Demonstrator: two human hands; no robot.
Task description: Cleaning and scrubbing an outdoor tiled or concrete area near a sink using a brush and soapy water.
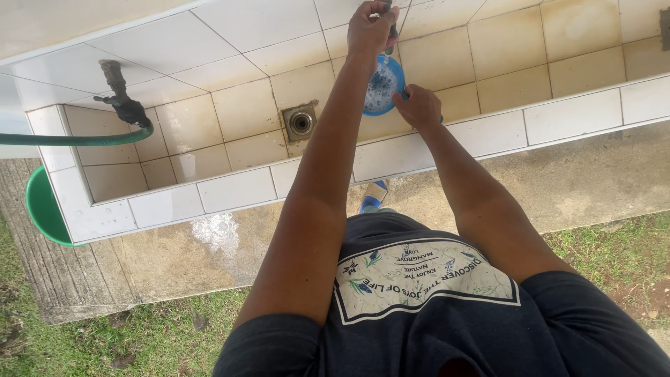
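My left hand (370,28) reaches to the far side of a tiled wash trough and closes around a dark metal tap (392,31), most of which it hides. Just below the tap sits a round blue bowl (380,87) holding foamy water. My right hand (419,105) grips the bowl's near right rim and holds it under the tap. Both arms stretch forward over the trough's low white-tiled wall (447,143).
A square floor drain (301,123) lies left of the bowl. A second tap (115,84) with a green hose (70,138) is at the left end, and a green bucket (40,206) stands outside that corner. My sandalled foot (375,195) rests on concrete; grass lies beyond.
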